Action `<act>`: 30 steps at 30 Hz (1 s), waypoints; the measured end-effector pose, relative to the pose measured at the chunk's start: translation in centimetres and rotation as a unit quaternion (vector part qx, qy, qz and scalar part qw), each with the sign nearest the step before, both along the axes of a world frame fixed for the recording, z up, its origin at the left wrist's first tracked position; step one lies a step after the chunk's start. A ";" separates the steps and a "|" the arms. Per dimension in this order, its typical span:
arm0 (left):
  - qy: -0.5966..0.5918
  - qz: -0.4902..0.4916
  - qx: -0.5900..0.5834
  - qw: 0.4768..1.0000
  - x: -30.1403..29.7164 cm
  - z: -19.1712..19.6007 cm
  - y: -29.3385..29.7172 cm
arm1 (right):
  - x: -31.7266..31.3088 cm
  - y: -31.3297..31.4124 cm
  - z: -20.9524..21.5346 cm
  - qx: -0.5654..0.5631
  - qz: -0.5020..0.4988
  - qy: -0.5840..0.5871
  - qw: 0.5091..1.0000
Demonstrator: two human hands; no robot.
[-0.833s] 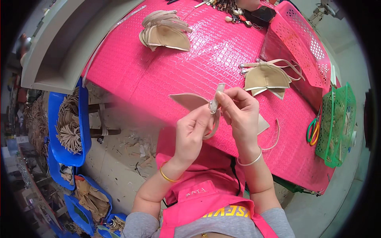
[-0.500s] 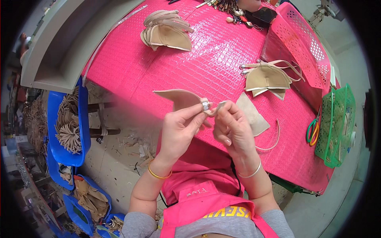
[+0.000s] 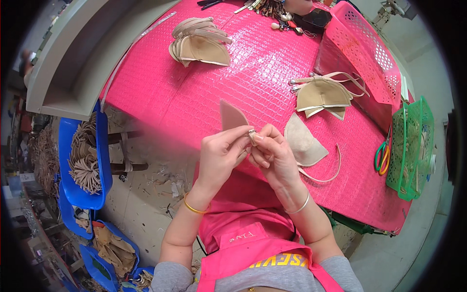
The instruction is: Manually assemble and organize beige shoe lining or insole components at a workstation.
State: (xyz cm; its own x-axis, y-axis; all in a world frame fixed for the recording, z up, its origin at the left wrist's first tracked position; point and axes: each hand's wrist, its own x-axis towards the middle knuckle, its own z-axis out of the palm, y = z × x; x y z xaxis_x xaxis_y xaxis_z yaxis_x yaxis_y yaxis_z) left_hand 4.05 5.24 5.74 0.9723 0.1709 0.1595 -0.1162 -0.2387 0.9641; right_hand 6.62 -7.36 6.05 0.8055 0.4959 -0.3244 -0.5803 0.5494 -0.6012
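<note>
Over the table's near edge, my left hand [image 3: 218, 155] pinches a narrow beige strap by its small silvery buckle [image 3: 251, 132]. From that hand a pinkish-beige curved panel [image 3: 232, 117] stands up, seemingly joined to the strap. My right hand [image 3: 278, 156] is closed at the buckle too, thumb and fingertips gripping the strap end [image 3: 256, 139]. Fingers hide how the strap runs through the buckle. Just right of my hands lies a pale beige curved panel [image 3: 304, 143] with a thin strap [image 3: 331, 176] curling from it.
Farther right rest buckled, strapped panels [image 3: 323, 95]; a stack of similar ones [image 3: 202, 48] sits far left on the pink table [image 3: 262, 63]. Scissors [image 3: 382, 156], a green basket [image 3: 406, 151] and a pink basket [image 3: 362, 53] line the right side. Blue bins [image 3: 104, 160] stand left, beside a grey shelf [image 3: 65, 73].
My right hand has moved in against my left, closing over the strap at the buckle. The held panel has turned from lying sideways to pointing up. The view has shifted slightly.
</note>
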 end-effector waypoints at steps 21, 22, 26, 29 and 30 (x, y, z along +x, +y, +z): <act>-0.208 0.064 0.427 0.877 5.7 -1.3 4.9 | 6.1 1.4 0.3 -0.233 0.055 -0.265 0.934; -0.209 0.067 0.428 0.877 6.4 -1.6 5.5 | 6.4 1.4 0.2 -0.231 0.047 -0.272 0.933; -0.050 0.178 0.095 0.978 9.9 -1.4 7.3 | 4.2 -1.6 0.9 -0.440 -0.133 -0.459 0.760; -0.055 0.267 0.206 0.940 11.8 -2.5 8.6 | 0.7 -5.8 1.2 -0.582 -0.029 -0.449 0.678; -0.099 0.283 0.229 0.926 11.9 -2.8 7.9 | -0.1 -7.0 0.9 -0.649 0.002 -0.452 0.611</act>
